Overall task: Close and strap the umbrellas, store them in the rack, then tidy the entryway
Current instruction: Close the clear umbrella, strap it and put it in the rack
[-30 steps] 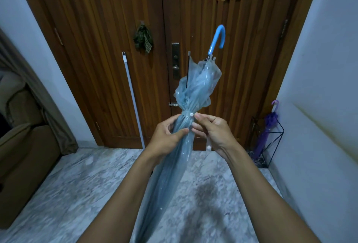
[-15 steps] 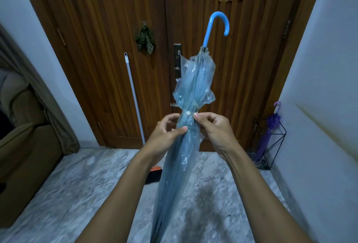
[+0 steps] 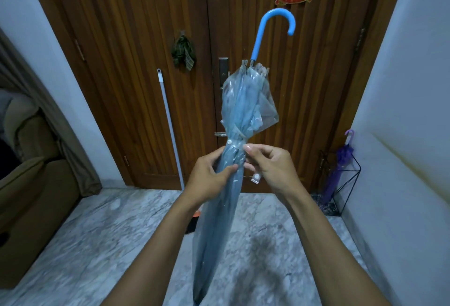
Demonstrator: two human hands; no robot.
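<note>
A: Where was the clear blue umbrella [image 3: 226, 184]?

B: Folded and held upright in front of the person, its blue hooked handle [image 3: 272, 30] at the top and its tip down near the marble floor [image 3: 97, 244]; a strap [image 3: 239, 135] circled its middle, with a white snap [image 3: 230, 141] showing.

A: And the hands?

B: The left hand [image 3: 209, 181] was wrapped around the folded canopy just below the strap; the right hand [image 3: 272, 169] touched it beside the strap, fingers curled, and whether it truly gripped I could not tell; a small clear tab [image 3: 256, 178] hung under it.

A: The room?

B: A ribbed wooden door [image 3: 136, 62] stood behind, a white pole [image 3: 170, 125] leaning on it; a wire rack [image 3: 341, 191] in the right corner held a purple umbrella [image 3: 341, 166]; a brown sofa [image 3: 29, 184] sat at the left.
</note>
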